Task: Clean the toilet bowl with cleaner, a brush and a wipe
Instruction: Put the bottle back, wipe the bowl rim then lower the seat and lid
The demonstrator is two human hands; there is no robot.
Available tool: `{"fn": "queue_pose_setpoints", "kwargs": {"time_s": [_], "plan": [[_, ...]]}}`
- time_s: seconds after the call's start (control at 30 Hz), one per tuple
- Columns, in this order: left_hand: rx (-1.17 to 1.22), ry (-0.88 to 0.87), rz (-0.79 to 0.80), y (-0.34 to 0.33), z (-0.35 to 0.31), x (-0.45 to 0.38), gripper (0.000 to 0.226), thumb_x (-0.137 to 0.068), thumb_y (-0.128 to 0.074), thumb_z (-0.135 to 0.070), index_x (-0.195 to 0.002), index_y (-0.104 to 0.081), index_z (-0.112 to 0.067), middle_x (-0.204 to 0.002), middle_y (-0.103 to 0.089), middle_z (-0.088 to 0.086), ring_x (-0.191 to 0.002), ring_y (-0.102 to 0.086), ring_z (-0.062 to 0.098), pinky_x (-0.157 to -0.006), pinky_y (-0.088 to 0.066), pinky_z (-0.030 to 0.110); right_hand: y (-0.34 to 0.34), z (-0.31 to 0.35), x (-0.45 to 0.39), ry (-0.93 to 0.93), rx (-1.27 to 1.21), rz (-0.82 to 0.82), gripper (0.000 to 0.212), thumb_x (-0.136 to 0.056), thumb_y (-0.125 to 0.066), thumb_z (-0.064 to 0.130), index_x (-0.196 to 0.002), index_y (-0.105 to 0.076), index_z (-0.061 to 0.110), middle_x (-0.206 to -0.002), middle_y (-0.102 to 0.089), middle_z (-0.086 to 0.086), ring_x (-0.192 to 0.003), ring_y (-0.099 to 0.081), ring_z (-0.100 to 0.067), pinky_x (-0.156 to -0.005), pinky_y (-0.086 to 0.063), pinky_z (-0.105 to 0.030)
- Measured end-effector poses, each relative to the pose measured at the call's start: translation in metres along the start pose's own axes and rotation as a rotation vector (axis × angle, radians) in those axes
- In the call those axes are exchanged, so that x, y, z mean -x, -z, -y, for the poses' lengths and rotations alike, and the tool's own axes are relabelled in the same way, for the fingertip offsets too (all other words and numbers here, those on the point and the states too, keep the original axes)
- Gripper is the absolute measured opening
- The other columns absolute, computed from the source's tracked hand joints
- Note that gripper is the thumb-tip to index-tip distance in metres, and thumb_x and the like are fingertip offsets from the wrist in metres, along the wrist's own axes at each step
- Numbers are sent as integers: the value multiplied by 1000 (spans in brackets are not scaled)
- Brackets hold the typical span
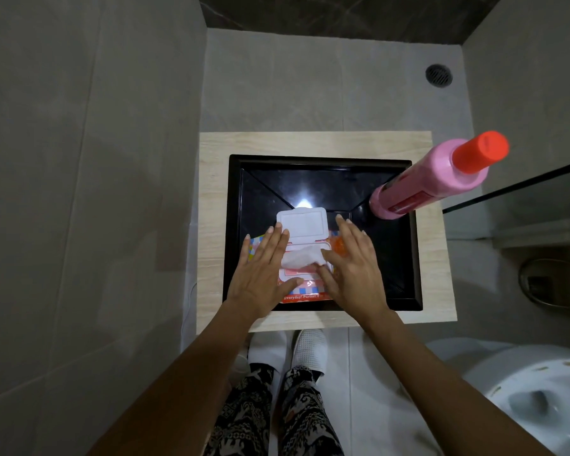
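Observation:
A pack of wet wipes lies in a black tray on a wooden stand, its white lid flipped open. A white wipe sticks out of the opening. My left hand lies flat with straight fingers on the pack's left side. My right hand rests on the pack's right side, and its thumb touches the wipe. A pink cleaner bottle with a red cap stands at the tray's right rear corner. The white toilet bowl is at the lower right. No brush is in view.
The wooden stand sits against the grey tiled wall on the left. A floor drain lies at the far right. A glass panel edge runs along the right. My feet in white slippers stand below the stand.

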State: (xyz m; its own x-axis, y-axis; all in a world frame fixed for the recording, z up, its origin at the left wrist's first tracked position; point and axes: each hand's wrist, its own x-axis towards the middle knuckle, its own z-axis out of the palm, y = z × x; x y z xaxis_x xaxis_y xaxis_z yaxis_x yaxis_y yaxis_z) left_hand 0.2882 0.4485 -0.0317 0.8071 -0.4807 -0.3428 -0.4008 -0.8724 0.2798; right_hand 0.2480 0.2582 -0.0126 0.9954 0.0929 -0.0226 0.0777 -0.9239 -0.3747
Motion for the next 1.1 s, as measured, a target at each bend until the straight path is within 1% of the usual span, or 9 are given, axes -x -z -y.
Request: {"fn": "queue_pose_setpoints", "kwargs": {"time_s": [0.07,0.13,0.27,0.4,0.57,0.77,0.93,1.03,1.1], "plan": [[0,10,27,1,-1,0,98,-76,-6,-79,-151,-1,-17,-159,0,4,-144,6,16,-110,19,40,-2,-2,-5,10,-20,-52,33,-91,-51,39,-87,-76,16,-148,-39,-21,-138,-31,-34,-113,-24,-49],[-22,21,55,2,-1,0,96,-76,-10,-78,-150,7,-19,-159,9,1,-139,18,11,-108,23,38,0,-2,-11,21,-43,-94,30,-90,-53,35,-87,-77,17,-147,-40,-21,-137,-32,-35,-112,-24,-48],[-24,10,27,0,0,1,97,-73,-3,-76,-151,7,-17,-157,13,0,-141,17,12,-109,22,38,14,-5,-29,-7,-86,-230,20,-85,-60,24,-92,-77,15,-144,-44,-22,-133,-39,-39,-109,-30,-50],[-48,13,35,1,-1,1,99,-72,0,-77,-151,9,-17,-157,16,0,-137,23,10,-110,21,39,29,-10,-43,-11,-53,-295,20,-83,-60,18,-93,-77,15,-143,-46,-20,-132,-40,-38,-107,-34,-47],[-50,19,55,8,-2,1,90,-90,-32,-67,-151,11,-17,-158,17,2,-145,14,15,-112,17,41,39,-5,-42,-71,-53,-417,18,-86,-59,15,-92,-75,10,-137,-54,-17,-128,-45,-34,-104,-39,-43],[-60,16,49,14,-6,2,89,-91,-37,-63,-151,6,-14,-158,17,4,-146,12,17,-110,20,41,77,1,-63,-91,-22,-580,11,-82,-61,8,-86,-71,5,-128,-60,-17,-120,-51,-33,-101,-40,-38],[-37,-14,-3,18,-5,-4,95,-80,-10,-75,-152,-2,-14,-158,11,1,-143,13,11,-112,15,42,84,-3,-54,-65,5,-480,8,-81,-61,13,-81,-66,6,-129,-60,-16,-119,-53,-34,-99,-41,-38],[-23,-12,-32,28,-5,-18,94,-82,-10,-76,-151,7,-15,-154,22,-2,-141,19,8,-113,16,42,75,-12,-40,-51,45,-397,10,-78,-60,13,-82,-64,5,-129,-60,-17,-117,-55,-35,-97,-45,-41],[-39,-19,-15,35,-5,-28,95,-85,-20,-76,-150,12,-15,-155,22,1,-143,19,12,-114,15,43,61,-19,-26,-41,53,-300,15,-76,-55,15,-83,-63,3,-129,-59,-19,-116,-57,-35,-97,-45,-40]]}}
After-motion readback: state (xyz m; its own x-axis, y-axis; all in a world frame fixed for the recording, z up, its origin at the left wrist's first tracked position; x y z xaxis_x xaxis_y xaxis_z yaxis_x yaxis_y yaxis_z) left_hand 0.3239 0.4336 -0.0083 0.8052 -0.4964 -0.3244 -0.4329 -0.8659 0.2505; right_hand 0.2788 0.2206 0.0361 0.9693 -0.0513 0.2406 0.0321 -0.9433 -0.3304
